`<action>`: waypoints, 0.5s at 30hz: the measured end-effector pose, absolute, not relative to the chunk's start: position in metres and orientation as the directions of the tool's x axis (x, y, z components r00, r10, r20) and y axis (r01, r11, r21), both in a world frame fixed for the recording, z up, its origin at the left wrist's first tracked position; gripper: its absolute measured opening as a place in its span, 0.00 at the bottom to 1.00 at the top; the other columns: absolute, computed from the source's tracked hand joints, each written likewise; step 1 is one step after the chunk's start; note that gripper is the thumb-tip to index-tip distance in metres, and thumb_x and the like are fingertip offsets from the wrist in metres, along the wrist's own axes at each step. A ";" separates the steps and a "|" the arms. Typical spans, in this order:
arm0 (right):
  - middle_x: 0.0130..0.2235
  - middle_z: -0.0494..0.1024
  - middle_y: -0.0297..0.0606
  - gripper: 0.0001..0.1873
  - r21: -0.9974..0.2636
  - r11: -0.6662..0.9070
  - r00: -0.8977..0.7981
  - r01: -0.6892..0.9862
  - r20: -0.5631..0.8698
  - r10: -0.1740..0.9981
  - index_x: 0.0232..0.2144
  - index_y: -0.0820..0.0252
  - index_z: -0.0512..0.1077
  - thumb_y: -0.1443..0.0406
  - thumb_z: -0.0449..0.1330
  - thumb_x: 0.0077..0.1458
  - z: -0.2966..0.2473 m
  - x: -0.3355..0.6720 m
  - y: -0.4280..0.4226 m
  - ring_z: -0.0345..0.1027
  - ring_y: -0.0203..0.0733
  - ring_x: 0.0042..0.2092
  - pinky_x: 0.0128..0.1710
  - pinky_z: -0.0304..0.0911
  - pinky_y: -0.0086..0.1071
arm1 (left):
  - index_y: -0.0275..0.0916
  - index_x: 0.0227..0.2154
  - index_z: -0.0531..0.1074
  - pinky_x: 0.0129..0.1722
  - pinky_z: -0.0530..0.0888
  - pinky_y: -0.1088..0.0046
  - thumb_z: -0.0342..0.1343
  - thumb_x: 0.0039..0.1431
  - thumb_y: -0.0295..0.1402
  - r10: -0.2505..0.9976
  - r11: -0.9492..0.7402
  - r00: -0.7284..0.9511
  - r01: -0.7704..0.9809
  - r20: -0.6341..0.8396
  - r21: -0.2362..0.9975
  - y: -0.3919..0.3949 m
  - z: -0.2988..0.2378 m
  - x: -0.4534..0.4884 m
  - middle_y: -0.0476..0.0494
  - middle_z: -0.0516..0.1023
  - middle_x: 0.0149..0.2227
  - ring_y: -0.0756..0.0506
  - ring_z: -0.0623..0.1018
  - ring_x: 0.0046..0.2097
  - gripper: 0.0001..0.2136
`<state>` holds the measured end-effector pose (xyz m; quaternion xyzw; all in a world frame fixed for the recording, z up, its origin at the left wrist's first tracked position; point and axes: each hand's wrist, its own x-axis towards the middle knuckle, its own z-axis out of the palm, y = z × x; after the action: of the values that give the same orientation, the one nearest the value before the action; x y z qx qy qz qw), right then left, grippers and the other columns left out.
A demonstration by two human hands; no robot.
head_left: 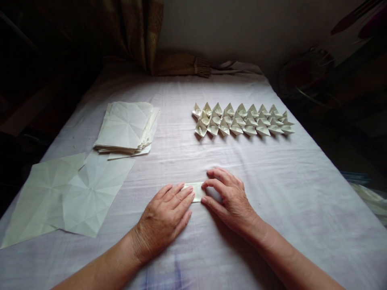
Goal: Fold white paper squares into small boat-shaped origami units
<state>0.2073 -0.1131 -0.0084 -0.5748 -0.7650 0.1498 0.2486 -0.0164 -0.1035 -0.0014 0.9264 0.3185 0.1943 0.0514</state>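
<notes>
A small folded strip of white paper [197,191] lies flat on the pale cloth [236,161] right in front of me. My left hand [165,217] rests palm down with its fingers stretched out, their tips pressing the strip's left end. My right hand [229,197] lies over the strip's right end, its fingers bent and pressing down on the paper. Most of the strip is hidden under the two hands.
A stack of creased white sheets [127,127] sits at the back left. Two loose creased sheets [65,195] lie nearer me on the left. Several folded paper boats [242,119] stand in rows at the back right. A curtain [142,32] hangs behind.
</notes>
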 end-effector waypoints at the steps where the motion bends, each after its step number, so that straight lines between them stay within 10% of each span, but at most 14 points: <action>1: 0.54 0.73 0.41 0.08 -0.526 0.305 -0.219 0.794 0.221 0.950 0.40 0.52 0.72 0.64 0.62 0.56 -0.009 0.209 -0.114 0.60 0.54 0.60 0.55 0.55 0.49 | 0.37 0.54 0.71 0.59 0.65 0.62 0.49 0.66 0.30 0.610 -0.792 0.721 0.570 0.327 0.220 -0.104 -0.002 -0.017 0.43 0.76 0.55 0.42 0.73 0.58 0.16; 15: 0.55 0.74 0.41 0.12 -0.552 0.285 -0.159 0.783 0.264 0.951 0.40 0.52 0.78 0.67 0.57 0.56 -0.010 0.212 -0.127 0.60 0.54 0.62 0.59 0.55 0.52 | 0.33 0.54 0.71 0.57 0.69 0.58 0.48 0.65 0.29 0.599 -0.798 0.724 0.571 0.341 0.191 -0.103 -0.004 -0.015 0.37 0.75 0.56 0.39 0.72 0.57 0.16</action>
<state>0.2121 -0.1266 -0.0097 -0.5801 -0.7475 0.1450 0.2893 -0.0154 -0.1034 -0.0037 0.9278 0.3154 0.1960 0.0364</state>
